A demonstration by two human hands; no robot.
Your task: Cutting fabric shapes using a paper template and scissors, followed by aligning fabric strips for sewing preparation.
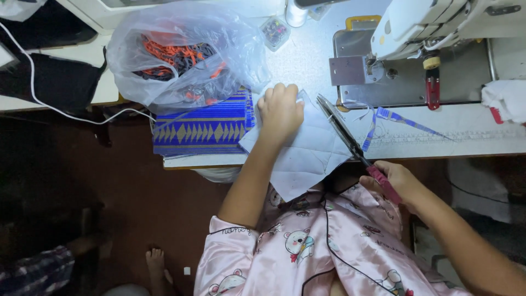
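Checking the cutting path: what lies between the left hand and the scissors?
Only white fabric lies between the left hand and the scissors in the head view.

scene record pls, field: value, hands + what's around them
left hand: pressed flat on white fabric piece, apart from the scissors
right hand: gripping red-handled scissors
scissors: blades along the fabric's right edge; open or closed cannot be told
fabric position: on the sewing table, lower corner hanging over the near edge
left of fabric: stack of blue patterned cloth, with clear plastic bag partly on it
behind: white sewing machine
other: blue strip on table
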